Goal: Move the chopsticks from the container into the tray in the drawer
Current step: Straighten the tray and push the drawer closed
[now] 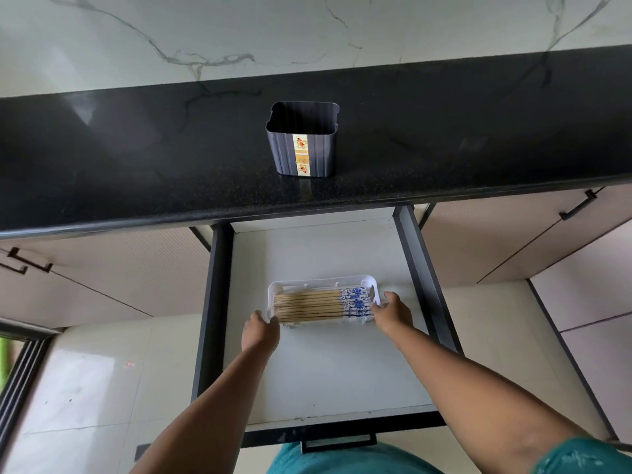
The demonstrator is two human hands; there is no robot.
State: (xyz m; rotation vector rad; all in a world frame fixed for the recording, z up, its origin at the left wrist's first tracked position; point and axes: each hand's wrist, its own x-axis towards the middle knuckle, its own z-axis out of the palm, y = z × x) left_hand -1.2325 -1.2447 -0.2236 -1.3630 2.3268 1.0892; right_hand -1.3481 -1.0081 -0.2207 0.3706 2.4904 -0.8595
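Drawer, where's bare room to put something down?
Free: drawer floor between the white tray and the front edge, and behind the tray. Crowded: the tray, full of chopsticks, with left hand and right hand at its ends.

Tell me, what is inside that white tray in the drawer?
The white tray holds a bundle of chopsticks lying flat, blue-patterned ends to the right. They cover the tray's floor, so anything beneath them cannot be seen.

Black countertop (136, 159) bearing dark container (302, 145), open drawer (325, 364) holding white tray (280, 287)
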